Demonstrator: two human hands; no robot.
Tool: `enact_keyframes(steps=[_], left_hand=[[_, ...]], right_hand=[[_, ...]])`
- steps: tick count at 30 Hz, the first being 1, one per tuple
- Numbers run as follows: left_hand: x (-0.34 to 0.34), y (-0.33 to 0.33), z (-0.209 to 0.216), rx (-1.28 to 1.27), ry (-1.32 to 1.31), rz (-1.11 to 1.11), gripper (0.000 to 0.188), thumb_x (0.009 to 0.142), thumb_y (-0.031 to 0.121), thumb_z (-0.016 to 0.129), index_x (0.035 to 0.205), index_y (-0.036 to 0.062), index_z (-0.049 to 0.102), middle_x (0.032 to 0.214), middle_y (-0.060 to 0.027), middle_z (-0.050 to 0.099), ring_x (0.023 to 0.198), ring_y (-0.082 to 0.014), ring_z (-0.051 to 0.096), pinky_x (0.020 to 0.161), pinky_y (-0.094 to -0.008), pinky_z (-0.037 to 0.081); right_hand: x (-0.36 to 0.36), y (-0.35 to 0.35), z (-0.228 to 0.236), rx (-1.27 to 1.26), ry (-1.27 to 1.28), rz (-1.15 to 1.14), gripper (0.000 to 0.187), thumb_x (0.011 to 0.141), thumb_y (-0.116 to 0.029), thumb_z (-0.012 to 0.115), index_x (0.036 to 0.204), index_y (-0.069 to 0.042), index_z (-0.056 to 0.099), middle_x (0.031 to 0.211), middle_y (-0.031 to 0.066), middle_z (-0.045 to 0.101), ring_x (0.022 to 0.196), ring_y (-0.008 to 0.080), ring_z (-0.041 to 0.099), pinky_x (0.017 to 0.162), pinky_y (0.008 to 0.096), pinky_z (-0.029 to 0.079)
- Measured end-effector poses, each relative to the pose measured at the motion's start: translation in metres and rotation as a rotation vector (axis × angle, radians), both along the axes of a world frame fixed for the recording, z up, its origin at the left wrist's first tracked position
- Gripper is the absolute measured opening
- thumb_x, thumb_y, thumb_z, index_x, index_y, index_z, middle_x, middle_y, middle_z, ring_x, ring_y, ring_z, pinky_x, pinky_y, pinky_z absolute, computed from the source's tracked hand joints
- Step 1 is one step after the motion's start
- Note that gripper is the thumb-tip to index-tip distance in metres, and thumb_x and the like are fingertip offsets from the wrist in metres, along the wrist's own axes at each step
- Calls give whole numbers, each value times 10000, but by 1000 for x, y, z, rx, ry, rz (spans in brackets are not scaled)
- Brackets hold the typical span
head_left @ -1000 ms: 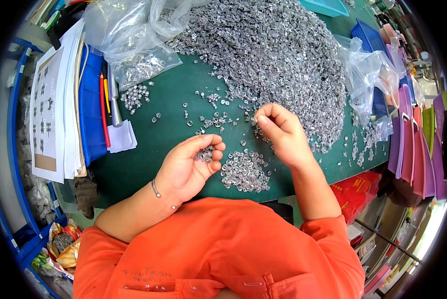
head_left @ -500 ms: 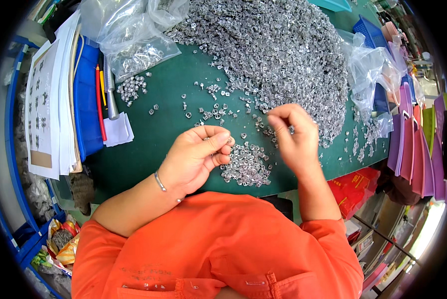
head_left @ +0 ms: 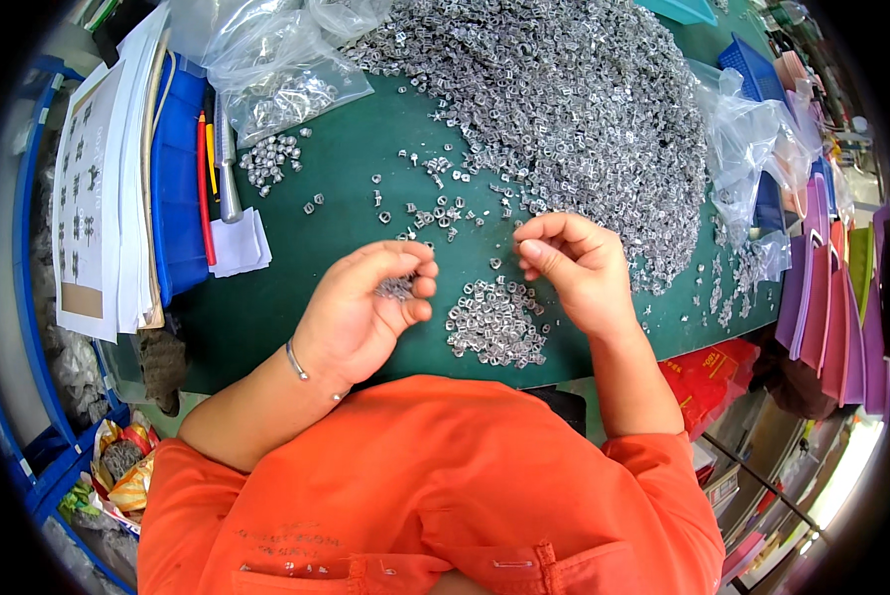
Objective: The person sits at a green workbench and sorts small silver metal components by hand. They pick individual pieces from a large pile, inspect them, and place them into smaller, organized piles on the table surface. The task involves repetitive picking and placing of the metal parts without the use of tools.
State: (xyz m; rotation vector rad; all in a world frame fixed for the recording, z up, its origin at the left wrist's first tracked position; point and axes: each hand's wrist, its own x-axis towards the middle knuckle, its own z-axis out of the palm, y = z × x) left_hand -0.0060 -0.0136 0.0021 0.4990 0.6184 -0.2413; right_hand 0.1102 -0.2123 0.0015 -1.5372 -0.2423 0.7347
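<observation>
Small grey pieces (head_left: 397,288) are held in the curled grip of the left hand (head_left: 351,302); whether anything is pinched by the right hand (head_left: 582,276) cannot be told. On the surface (head_left: 351,149), one small pile (head_left: 496,322) seems separated; the large heap (head_left: 574,109) is left.

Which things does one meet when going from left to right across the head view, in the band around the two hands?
Printed sheets, blue bin, white paper slip, left hand, small pile of clear pieces, right hand, red bag, purple and pink sheets.
</observation>
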Motion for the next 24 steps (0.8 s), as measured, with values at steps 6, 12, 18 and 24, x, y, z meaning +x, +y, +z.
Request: enact_keyframes(steps=[6,12,18,24], left_hand=[[-1,-13,2,88,32,-190,126,869,120,588,927,9,580,856,-69,607,761,-122,586,644,-244,501],[-7,-2,-2,57,17,-9,38,840,36,553,870,19,569,848,-86,600,753,-139,586,661,-258,505],[-9,4,0,19,1,29,61,796,14,512,845,23,548,818,-86,553,711,-155,541,635,-291,487],[-6,2,2,22,10,34,72,819,48,498,859,14,547,826,-88,556,725,-158,539,635,-300,484]], right_hand=[[-35,25,4,-39,-604,154,108,761,6,647,859,-18,608,789,94,645,682,197,624,594,279,505],[-7,44,-7,-268,-1121,337,241,655,67,592,880,-19,599,849,93,573,763,282,536,674,357,460],[-1,44,-21,-309,-1225,367,227,620,47,566,840,-8,575,845,96,550,756,286,512,679,356,446],[0,46,-22,-331,-1223,357,153,674,64,604,794,-22,561,802,103,555,725,288,531,642,346,450]])
